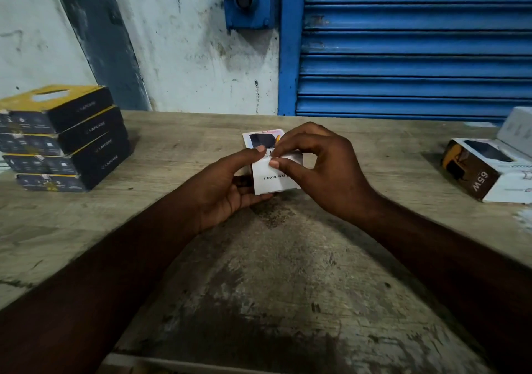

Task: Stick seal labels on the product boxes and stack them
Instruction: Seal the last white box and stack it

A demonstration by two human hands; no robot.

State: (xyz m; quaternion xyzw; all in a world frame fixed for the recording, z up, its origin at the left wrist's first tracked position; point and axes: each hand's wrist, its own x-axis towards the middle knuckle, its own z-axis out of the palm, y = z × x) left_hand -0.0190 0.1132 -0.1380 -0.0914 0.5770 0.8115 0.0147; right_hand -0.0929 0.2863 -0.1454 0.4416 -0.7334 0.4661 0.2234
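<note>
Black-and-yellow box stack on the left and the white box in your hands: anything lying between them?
Nothing: in the head view, only bare worn wooden tabletop separates the stack of black-and-yellow boxes from the white box.

Over a worn wooden table [276, 258], the left hand [227, 189] cradles a small white cardboard product box [273, 182] (printed side up) while the right hand [319, 166] pinches its top edge, perhaps pressing a seal label. Four black-and-yellow boxes [63, 140] stand stacked at the left.

You're working in dim, flat light; your forearms go almost black below the white box [275, 176]. A soft shadow pools on the table [288, 273] just under it. Left of it, the stacked boxes [63, 140] smear, edges bowing.
</note>
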